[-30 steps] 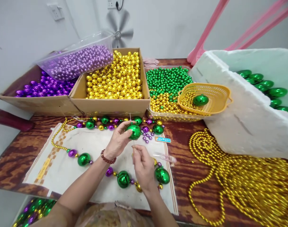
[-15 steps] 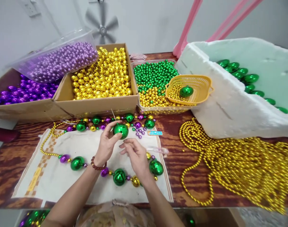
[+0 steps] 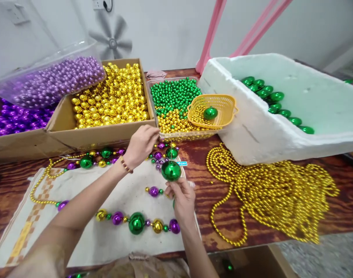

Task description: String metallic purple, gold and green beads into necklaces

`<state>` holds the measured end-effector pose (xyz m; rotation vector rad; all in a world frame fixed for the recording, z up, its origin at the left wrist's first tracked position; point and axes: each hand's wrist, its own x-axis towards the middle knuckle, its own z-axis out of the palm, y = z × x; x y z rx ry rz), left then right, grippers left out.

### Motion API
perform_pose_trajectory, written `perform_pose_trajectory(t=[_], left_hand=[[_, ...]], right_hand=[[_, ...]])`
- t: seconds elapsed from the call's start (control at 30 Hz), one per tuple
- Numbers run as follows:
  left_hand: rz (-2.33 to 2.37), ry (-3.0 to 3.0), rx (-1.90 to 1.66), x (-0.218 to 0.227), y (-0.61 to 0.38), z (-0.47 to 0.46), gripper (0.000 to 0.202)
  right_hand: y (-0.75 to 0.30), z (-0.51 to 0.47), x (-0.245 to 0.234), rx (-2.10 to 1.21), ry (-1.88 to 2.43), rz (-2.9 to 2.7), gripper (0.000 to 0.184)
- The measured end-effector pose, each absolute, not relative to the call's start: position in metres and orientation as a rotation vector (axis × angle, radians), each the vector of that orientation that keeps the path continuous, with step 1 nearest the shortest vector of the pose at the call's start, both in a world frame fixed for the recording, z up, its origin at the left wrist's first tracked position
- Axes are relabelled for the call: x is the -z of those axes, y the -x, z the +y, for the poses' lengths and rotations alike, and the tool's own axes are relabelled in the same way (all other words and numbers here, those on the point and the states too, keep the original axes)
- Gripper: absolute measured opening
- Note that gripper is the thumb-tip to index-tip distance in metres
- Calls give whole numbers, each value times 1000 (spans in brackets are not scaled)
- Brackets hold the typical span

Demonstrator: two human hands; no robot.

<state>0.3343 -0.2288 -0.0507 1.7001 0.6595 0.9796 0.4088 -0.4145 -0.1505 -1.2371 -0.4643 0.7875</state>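
My right hand (image 3: pixel 182 199) grips a large shiny green ball (image 3: pixel 171 171) from below, above the white cloth. A thin upright line, needle or thread, shows just above the ball. My left hand (image 3: pixel 143 143) is up and to the left of the ball, fingertips pinched together; what they hold is too small to make out. On the cloth (image 3: pixel 86 243) below lies a strand of green, purple and gold balls, including a big green ball (image 3: pixel 136 223). My left forearm covers part of it. A short beaded end with a purple ball (image 3: pixel 154 191) lies beside my right hand.
Behind stand a cardboard box of gold balls (image 3: pixel 112 96), a tub of small green beads (image 3: pixel 176 92) and a yellow basket (image 3: pixel 233 101). A white foam box (image 3: pixel 237 123) holds green balls at right. Gold bead strands (image 3: pixel 275 197) lie on the table. Purple beads (image 3: pixel 57 79) fill a tub at left.
The green ball has passed from my left fingers to my right hand, lower and further right. My left hand has risen away from it in a pinch. The view has shifted right.
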Motion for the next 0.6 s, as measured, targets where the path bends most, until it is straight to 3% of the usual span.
perform_pose_trajectory(t=[0.13, 0.33, 0.6], left_hand=[[721, -2230, -697, 39, -409, -192, 22], [818, -3013, 493, 39, -453, -169, 29], [788, -3107, 573, 48, -453, -161, 37]], right_hand=[[-401, -421, 157, -754, 1201, -416, 20], [-409, -431, 160, -707, 1162, -303, 21], [-415, -429, 155, -719, 1078, -218, 21]])
